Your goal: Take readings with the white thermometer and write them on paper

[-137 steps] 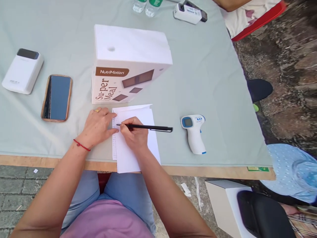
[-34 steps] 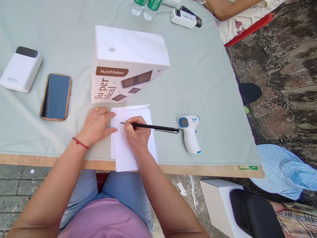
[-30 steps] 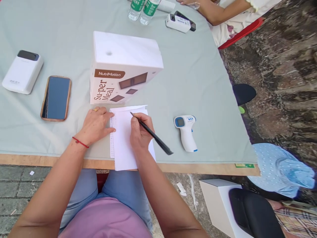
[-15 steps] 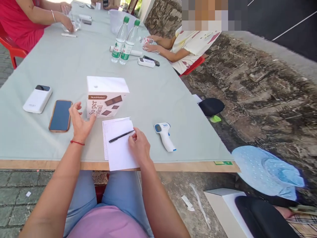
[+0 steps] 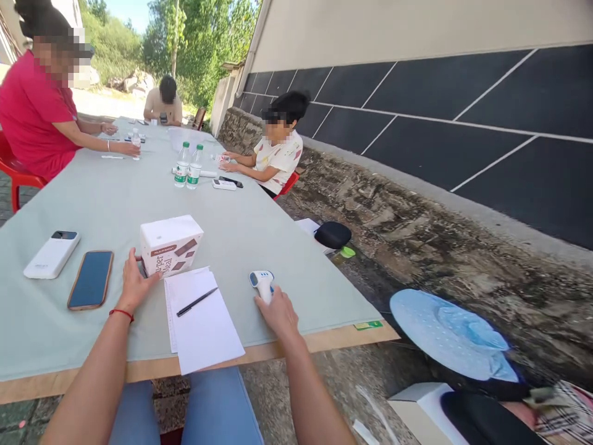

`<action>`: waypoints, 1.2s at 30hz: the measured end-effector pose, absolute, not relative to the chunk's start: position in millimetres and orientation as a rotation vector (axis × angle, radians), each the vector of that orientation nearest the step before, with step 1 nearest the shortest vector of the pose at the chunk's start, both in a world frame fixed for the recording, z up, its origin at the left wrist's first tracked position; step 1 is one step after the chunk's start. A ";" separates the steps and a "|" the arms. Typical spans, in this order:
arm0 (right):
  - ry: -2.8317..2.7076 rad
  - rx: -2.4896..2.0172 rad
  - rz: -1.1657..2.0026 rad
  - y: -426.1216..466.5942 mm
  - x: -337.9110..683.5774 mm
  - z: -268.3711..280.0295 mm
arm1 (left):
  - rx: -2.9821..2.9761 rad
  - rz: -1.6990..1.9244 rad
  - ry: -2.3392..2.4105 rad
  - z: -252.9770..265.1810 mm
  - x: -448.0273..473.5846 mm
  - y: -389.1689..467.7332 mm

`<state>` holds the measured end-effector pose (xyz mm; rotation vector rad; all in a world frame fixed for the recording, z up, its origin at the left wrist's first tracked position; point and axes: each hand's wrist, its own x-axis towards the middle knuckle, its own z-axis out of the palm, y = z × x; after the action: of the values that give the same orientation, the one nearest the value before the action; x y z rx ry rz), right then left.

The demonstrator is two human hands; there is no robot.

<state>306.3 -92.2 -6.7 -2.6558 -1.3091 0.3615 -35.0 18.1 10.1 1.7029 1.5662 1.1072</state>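
Note:
My left hand (image 5: pixel 134 284) is at the near left corner of a white and brown NutriMotion box (image 5: pixel 173 256), fingers along its left side and thumb against its front. My right hand (image 5: pixel 279 312) is closed round the handle of a white and blue infrared thermometer (image 5: pixel 262 281), which covers most of that handle. Between my hands lie white sheets of paper (image 5: pixel 208 337), overhanging the table's front edge. A black pen (image 5: pixel 197 301) rests slantwise on them. To the left of my left hand are a smartphone (image 5: pixel 91 280) and a white power bank (image 5: pixel 52 254).
Two green-capped water bottles (image 5: pixel 195 167) stand farther up the table (image 5: pixel 115 204), near a second power bank (image 5: pixel 224 184). Co-workers sit at the left, right and far end. A blue hat (image 5: pixel 445 334) and a carton (image 5: pixel 417 395) lie beyond the right edge.
My right hand has left the paper and pen and moved right onto the thermometer. The left hand has come against the box, which is turned slightly. My view has tilted up.

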 end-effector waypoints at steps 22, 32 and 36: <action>-0.980 -2.084 0.517 -87.3 275.6 -5.1 | 1.576 1.358 1.489 12.9 -41.8 9.8; -0.853 -1.036 0.930 -99.2 160.7 35.2 | 1.171 1.467 1.298 8.4 -37.2 1.6; -0.680 -1.103 1.124 -124.2 162.5 42.4 | 1.148 1.614 1.275 9.1 -30.0 2.2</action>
<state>162.5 -124.2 42.4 -1.1025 -0.6801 1.1236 -30.0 2.2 9.1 1.1478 1.2745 1.6145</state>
